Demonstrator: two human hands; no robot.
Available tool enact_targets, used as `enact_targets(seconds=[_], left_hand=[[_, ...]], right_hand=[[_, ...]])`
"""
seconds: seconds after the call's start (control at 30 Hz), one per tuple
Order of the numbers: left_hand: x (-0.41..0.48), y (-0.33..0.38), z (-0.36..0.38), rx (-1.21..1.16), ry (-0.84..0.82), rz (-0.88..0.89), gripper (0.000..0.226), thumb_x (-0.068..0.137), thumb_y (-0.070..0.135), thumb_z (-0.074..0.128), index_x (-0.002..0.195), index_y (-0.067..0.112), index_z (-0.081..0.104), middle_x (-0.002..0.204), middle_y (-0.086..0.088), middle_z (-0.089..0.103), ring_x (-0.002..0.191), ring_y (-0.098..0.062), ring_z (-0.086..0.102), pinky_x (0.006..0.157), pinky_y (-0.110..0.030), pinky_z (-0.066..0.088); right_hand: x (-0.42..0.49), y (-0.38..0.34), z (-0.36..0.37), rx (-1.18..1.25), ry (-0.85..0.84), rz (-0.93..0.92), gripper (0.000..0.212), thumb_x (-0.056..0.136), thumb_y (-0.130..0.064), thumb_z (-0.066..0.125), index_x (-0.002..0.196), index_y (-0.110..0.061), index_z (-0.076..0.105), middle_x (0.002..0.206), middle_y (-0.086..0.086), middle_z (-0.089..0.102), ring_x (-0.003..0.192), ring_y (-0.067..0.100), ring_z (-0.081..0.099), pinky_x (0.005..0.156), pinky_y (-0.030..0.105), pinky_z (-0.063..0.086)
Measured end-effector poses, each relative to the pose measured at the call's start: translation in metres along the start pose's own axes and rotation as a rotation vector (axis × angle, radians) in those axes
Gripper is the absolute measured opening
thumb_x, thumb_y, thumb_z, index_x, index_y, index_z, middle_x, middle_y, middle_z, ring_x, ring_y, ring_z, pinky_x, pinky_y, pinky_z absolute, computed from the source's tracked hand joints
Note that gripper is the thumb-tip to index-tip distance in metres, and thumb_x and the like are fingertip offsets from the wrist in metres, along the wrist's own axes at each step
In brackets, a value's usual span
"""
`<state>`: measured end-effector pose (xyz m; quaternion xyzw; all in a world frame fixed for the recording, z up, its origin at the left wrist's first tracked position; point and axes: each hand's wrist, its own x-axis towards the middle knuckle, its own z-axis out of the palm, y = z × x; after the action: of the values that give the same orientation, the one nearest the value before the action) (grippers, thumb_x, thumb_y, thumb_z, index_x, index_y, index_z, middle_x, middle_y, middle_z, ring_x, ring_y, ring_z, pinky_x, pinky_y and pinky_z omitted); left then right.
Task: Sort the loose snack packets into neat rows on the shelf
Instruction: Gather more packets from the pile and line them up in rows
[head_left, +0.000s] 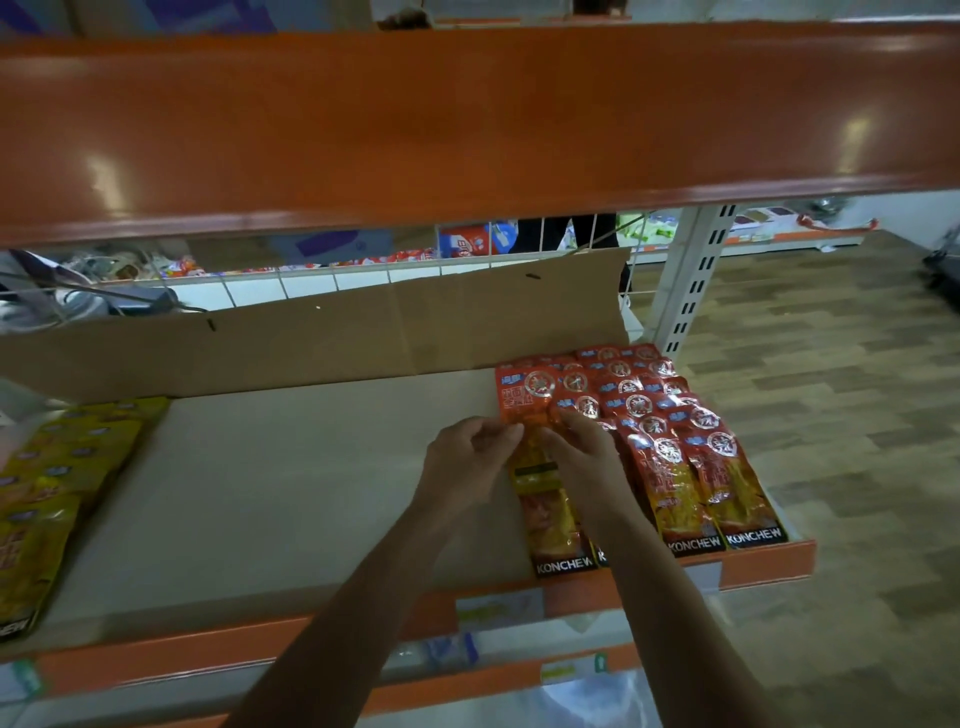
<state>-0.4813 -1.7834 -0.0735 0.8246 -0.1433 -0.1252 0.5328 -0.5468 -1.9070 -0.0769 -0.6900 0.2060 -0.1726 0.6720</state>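
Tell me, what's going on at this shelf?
A person is stocking a shop shelf. The left hand and right hand both pinch the upper end of one red snack packet, laying it beside the rows of red packets already overlapped at the shelf's right end. A group of yellow packets lies at the left end.

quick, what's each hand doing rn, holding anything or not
Left hand: closed, pinching the top of a red KONCHEW snack packet.
Right hand: closed, pinching the same packet.
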Motion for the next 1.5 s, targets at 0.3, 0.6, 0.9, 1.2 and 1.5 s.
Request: enact_targets(seconds=[0.3, 0.6, 0.9, 1.2, 1.5], left_hand=[[0.024, -0.005, -0.02, -0.116, 0.089, -0.053, 0.018, 0.085, 0.028, 0.069, 0.102, 0.022, 0.066, 0.095, 0.004, 0.069, 0.085, -0.011, 0.066, 0.075, -0.03, 0.056], [0.04, -0.008, -0.024, -0.218, 0.135, -0.043, 0.028, 0.09, 0.048, 0.052, 0.084, 0.028, 0.071, 0.086, 0.0, 0.073, 0.085, -0.022, 0.07, 0.083, -0.048, 0.055], [0.084, -0.027, -0.028, -0.198, 0.249, -0.29, 0.03, 0.068, 0.044, 0.071, 0.088, 0.021, 0.074, 0.086, 0.001, 0.072, 0.085, -0.021, 0.069, 0.084, -0.043, 0.057], [0.11, -0.028, -0.016, 0.124, 0.18, -0.181, 0.038, 0.081, 0.038, 0.073, 0.112, 0.017, 0.07, 0.108, -0.003, 0.071, 0.099, -0.018, 0.065, 0.085, -0.027, 0.051], [0.117, -0.022, -0.006, 0.408, 0.17, -0.126, 0.036, 0.084, 0.044, 0.067, 0.108, 0.017, 0.072, 0.105, -0.007, 0.072, 0.096, -0.022, 0.066, 0.079, -0.029, 0.05]], right_hand=[[0.019, -0.012, 0.027, -0.299, -0.032, -0.161, 0.011, 0.092, -0.007, 0.053, 0.092, -0.005, 0.064, 0.079, 0.01, 0.064, 0.071, 0.025, 0.06, 0.064, 0.028, 0.05], [0.016, -0.026, 0.056, -0.48, -0.231, -0.376, 0.034, 0.083, -0.006, 0.064, 0.116, -0.015, 0.064, 0.106, 0.001, 0.068, 0.093, 0.01, 0.065, 0.075, 0.014, 0.051], [0.028, -0.022, 0.011, -0.629, -0.038, -0.266, 0.034, 0.093, -0.004, 0.051, 0.123, -0.012, 0.062, 0.124, 0.002, 0.063, 0.113, 0.011, 0.057, 0.09, 0.02, 0.044], [0.027, -0.017, 0.003, -0.681, -0.032, -0.303, 0.03, 0.095, -0.01, 0.053, 0.123, -0.012, 0.062, 0.126, 0.003, 0.062, 0.116, 0.016, 0.057, 0.092, 0.023, 0.044], [0.027, -0.015, 0.002, -0.741, -0.057, -0.296, 0.032, 0.095, -0.009, 0.052, 0.125, -0.013, 0.061, 0.127, 0.002, 0.061, 0.115, 0.016, 0.057, 0.088, 0.018, 0.042]])
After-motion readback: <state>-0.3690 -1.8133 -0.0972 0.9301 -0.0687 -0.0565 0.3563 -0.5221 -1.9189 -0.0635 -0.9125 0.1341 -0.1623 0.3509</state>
